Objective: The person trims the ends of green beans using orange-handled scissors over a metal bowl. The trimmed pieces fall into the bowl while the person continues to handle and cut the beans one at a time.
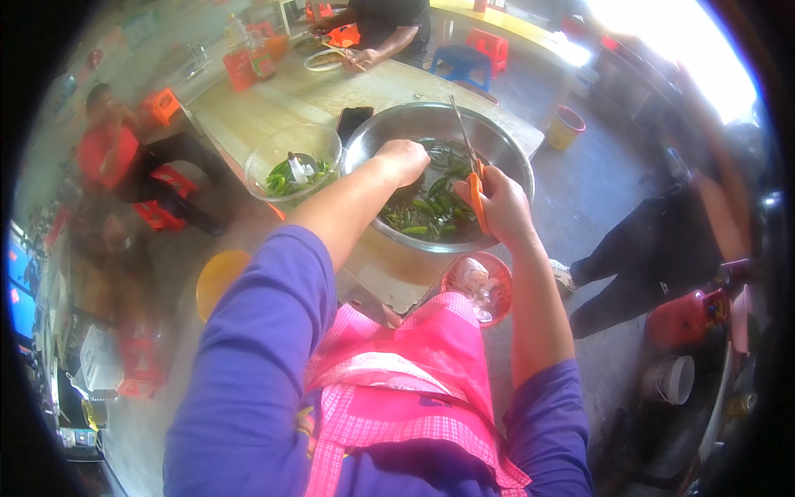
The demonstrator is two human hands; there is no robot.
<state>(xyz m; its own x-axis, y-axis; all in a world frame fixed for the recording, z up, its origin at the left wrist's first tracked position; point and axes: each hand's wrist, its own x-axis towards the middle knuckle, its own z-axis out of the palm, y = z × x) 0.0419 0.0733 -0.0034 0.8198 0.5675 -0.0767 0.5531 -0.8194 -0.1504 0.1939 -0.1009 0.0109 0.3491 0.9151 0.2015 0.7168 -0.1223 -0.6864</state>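
Observation:
A wide stainless steel basin (522, 186) stands at the table's near end, with green chili peppers (435, 208) in water inside it. Orange-handled scissors (476, 180) are gripped in my right hand (502, 202) over the basin's right side, their blades pointing up and away. My left hand (404, 161) is over the basin's left part with its fingers curled down; whether it holds anything is hidden. Left of the basin, a clear plastic tub (251, 171) contains cut green pieces and a white object with a dark tip.
A dark phone (355, 118) lies behind the basin. Below the table edge is a red basket (506, 298) with crumpled white waste. Across the table (292, 102) a person handles chopsticks at a plate (324, 61). Another person sits at left; dark-trousered legs show at right, near a red gas cylinder (677, 320).

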